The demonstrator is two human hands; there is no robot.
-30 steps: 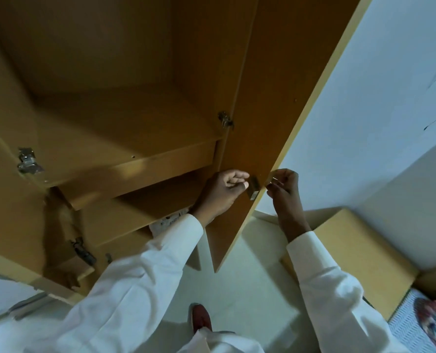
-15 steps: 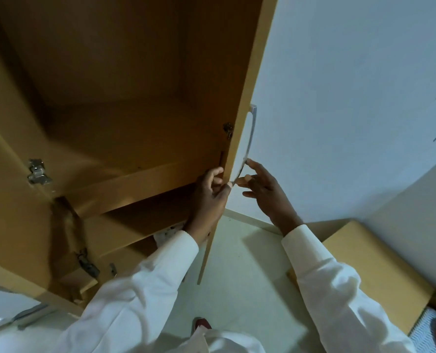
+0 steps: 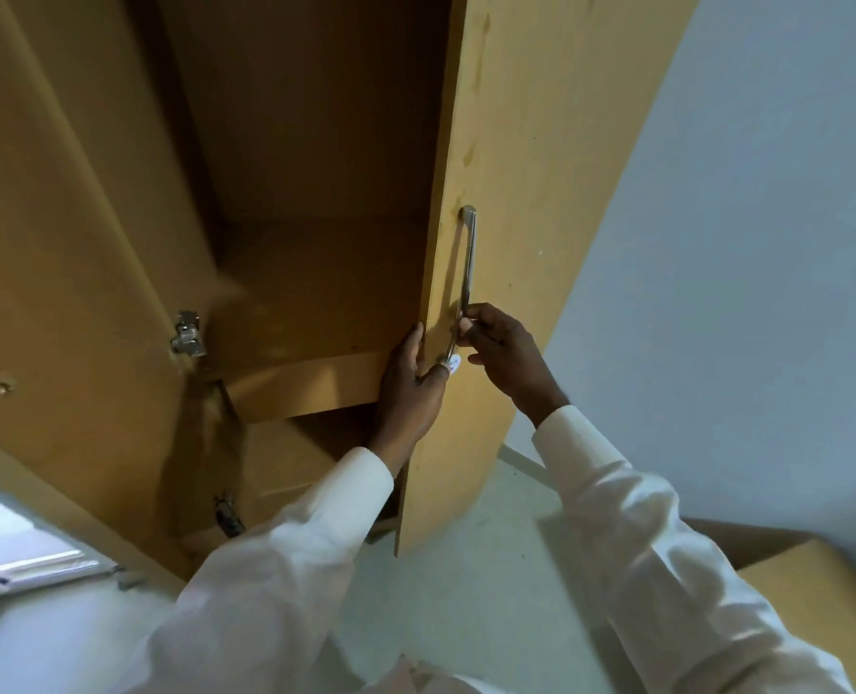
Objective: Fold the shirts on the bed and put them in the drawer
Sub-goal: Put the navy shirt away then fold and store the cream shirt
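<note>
A tan wooden wardrobe stands open in front of me, its shelves [image 3: 305, 378] bare where I can see them. The right door [image 3: 506, 192] is swung partway over the opening and carries a long metal handle [image 3: 467, 278]. My left hand [image 3: 410, 388] grips the door's free edge, thumb on the front face near a small white sticker. My right hand [image 3: 506, 353] pinches the lower end of the handle. No shirts and no bed linen are in view.
The left door [image 3: 65, 242] hangs open with a metal hinge [image 3: 188, 335] on its inner side. A pale floor [image 3: 466, 593] lies below, a white wall [image 3: 741, 242] at right, and a tan furniture top [image 3: 816, 593] at the lower right corner.
The right door has swung towards the wardrobe, so its front face and handle now show. My left hand shifted from its inner side to its edge; my right hand took the handle.
</note>
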